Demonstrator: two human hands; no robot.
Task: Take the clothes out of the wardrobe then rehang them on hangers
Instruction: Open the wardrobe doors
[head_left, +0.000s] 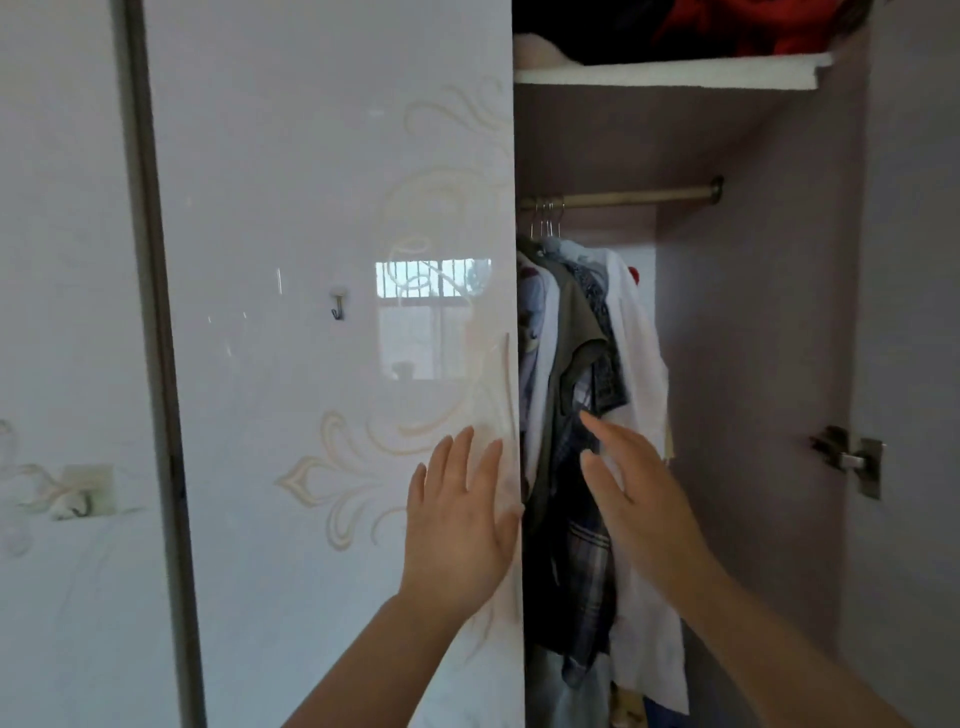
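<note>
The wardrobe stands open on its right side. Several clothes (587, 364) hang bunched at the left end of a brass rail (639, 196) on wire hangers (544, 221): a white garment, an olive one and dark patterned ones. My left hand (460, 514) lies flat with straight fingers against the edge of the glossy white door (322, 312). My right hand (631, 488) reaches into the opening with fingers straight, in front of the white garment (641, 374). Neither hand holds anything.
A shelf (670, 73) above the rail carries folded red and dark fabric. The right part of the rail is bare. A metal hinge (852, 457) sits on the right inner wall. Small hooks (337, 304) are stuck on the door fronts.
</note>
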